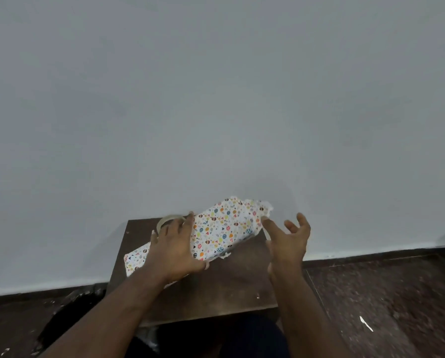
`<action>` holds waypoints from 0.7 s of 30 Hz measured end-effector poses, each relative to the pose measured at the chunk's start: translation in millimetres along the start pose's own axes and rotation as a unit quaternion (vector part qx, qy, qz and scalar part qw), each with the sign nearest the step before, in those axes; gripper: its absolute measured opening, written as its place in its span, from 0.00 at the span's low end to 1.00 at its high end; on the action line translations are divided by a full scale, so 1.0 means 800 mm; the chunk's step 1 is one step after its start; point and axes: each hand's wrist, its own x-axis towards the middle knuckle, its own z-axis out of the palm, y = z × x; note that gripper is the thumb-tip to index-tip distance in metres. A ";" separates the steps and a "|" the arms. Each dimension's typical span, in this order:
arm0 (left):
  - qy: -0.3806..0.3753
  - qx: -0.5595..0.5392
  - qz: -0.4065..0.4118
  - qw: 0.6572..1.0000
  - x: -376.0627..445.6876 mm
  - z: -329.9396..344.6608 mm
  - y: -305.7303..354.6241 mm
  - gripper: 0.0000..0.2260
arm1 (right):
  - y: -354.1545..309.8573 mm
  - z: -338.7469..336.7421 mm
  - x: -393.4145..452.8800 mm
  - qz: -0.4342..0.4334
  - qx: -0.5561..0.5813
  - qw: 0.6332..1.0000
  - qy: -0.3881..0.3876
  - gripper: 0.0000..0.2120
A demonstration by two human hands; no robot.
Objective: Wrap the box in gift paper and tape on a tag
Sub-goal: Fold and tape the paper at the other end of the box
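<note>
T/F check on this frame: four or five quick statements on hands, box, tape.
1. The left hand grips the wrapped box. True.
2. The right hand holds the tape roll. False: it is open, fingers spread, holding nothing, beside the box's far end.
3. The tape roll sits on the small wooden table, behind the left hand. True.
4. The paper is plain white. False: it has a colourful printed pattern.
5. The box's far end is neatly folded. False: the paper there is ragged and open.
</note>
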 end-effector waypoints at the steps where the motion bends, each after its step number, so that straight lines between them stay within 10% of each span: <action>1: 0.032 -0.011 -0.001 0.999 0.001 -0.006 0.002 0.60 | -0.008 0.008 -0.005 0.023 0.016 0.999 -0.029 0.45; 11: 0.103 -0.274 -0.036 0.956 -0.036 -0.054 0.009 0.62 | -0.062 0.076 -0.036 -0.041 0.037 0.973 -0.226 0.49; 21: 0.091 -0.552 0.005 0.829 -0.038 -0.169 -0.001 0.20 | -0.086 0.103 -0.048 -0.100 -0.059 0.910 -0.397 0.52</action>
